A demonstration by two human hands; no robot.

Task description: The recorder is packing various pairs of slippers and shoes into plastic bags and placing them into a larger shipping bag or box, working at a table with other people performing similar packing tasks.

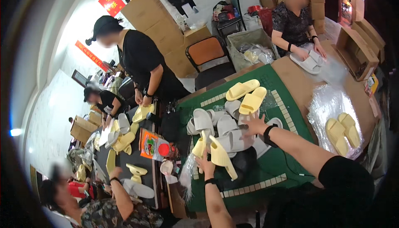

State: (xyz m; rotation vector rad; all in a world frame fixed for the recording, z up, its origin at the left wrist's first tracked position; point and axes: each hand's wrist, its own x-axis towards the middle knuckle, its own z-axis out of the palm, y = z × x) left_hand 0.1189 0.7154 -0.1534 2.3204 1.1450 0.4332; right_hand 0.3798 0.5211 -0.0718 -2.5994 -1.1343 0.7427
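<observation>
My left hand (205, 164) closes on a yellow slipper (199, 145) at the near left of a pile on the green table (266, 177). Right against that hand, a second yellow slipper (221, 155) stands tilted. My right hand (254, 125) lies over the pile's right side, fingers spread, touching the grey slippers (235, 140). More grey slippers (203, 119) are heaped to the left. Beyond my right hand rest two yellow slippers, one (253, 100) in front of the other (242, 89). What lies under my right palm is hidden.
Rows of pale tiles (254, 185) edge the green table. At right, a yellow pair (343, 134) sits on clear plastic film (328, 103). A co-worker (297, 24) handles a grey slipper (309, 63) there. Left, a dark table (145, 172) holds slippers, a red-lidded jar (167, 150) and several co-workers around it.
</observation>
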